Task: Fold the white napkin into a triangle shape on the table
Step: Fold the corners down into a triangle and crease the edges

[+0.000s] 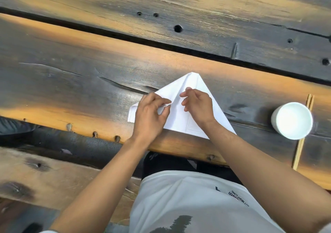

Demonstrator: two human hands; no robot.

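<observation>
White napkin (189,119) on desk (89,82) near edge, already pointed at far end; left corner not yet folded in. Left hand (150,114) pinches flap, right hand (198,105) fingers spread, pressing centre crease. Judged mostly done. Cup (292,120) well right.

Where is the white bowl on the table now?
In the head view, the white bowl stands at the right side of the wooden table, to the right of the white napkin, on the wooden chopsticks.

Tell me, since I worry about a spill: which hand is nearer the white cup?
Right. The right hand rests on the napkin, left of the white cup; the left hand is farther left.
</observation>
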